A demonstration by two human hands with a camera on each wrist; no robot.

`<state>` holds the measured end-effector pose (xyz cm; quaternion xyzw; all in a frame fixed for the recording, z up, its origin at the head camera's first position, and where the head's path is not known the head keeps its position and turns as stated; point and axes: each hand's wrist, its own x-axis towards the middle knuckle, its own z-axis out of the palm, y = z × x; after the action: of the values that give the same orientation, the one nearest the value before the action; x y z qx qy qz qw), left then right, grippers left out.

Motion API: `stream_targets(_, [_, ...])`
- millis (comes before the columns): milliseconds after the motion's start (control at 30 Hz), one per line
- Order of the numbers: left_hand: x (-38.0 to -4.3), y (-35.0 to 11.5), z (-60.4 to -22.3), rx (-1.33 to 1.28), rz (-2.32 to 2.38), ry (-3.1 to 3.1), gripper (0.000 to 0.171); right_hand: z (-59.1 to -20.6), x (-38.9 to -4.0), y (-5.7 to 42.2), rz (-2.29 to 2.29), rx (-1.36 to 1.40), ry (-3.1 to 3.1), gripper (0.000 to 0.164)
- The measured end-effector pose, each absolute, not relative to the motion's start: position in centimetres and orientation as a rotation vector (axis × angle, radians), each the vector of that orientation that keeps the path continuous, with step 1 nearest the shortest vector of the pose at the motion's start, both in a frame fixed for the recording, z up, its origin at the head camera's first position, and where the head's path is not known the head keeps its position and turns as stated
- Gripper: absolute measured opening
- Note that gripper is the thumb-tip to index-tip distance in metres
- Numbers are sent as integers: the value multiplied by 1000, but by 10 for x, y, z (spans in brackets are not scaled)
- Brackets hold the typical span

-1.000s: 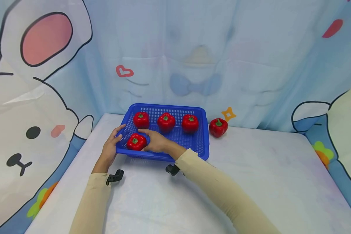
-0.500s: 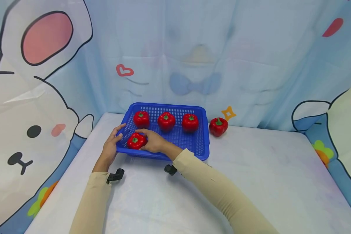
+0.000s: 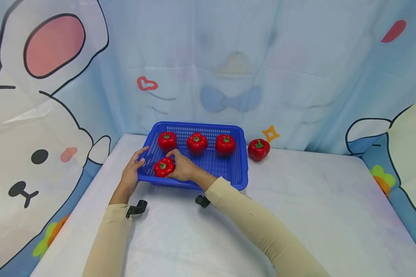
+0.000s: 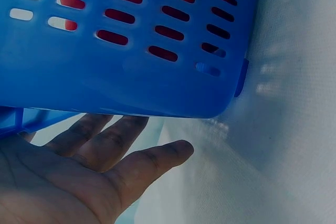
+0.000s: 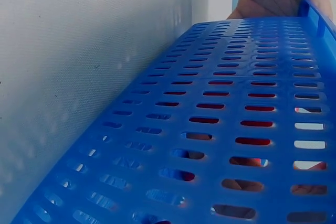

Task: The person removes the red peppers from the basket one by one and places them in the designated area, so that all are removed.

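In the head view, a blue plastic basket (image 3: 213, 165) holds several red bell peppers. My right hand (image 3: 184, 167) reaches over its front rim and grips the front-left bell pepper (image 3: 164, 167), thumb on the near side and fingers on the far side. At the basket's left end is my left hand (image 3: 129, 177), its fingertips touching the rim. The left wrist view has that hand's extended fingers (image 4: 107, 142) against the basket wall (image 4: 105, 72). Through the slots of the basket side (image 5: 210, 93) in the right wrist view, bits of red show.
Along the basket's back lie a left pepper (image 3: 167, 141), a middle pepper (image 3: 197, 144) and a right pepper (image 3: 225, 145). Another bell pepper (image 3: 258, 150) sits outside, right of the basket, on the white tabletop (image 3: 315, 200). A printed curtain (image 3: 298, 77) hangs behind.
The bell pepper in my right hand has shifted slightly right inside the basket, and the fingers have closed in around it. My left hand and the basket have stayed in place.
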<state>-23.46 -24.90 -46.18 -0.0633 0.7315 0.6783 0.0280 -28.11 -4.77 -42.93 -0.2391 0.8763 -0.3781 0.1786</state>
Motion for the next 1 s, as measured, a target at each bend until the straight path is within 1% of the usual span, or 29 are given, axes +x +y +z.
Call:
stream_targets(333, [-235,-251,-463,-177,2090,2261,47,-430,-281,-47,-1041,-712,2441,69])
stream_targets(800, [-235,-250,-462,-171,2096,2262,47,-428,-281,-44,-1077,-660,2412,60])
stream_targets(1000, [-236,-251,-463,-173,2098,2258,47,-427,-281,-44,-1111,-662,2416,60])
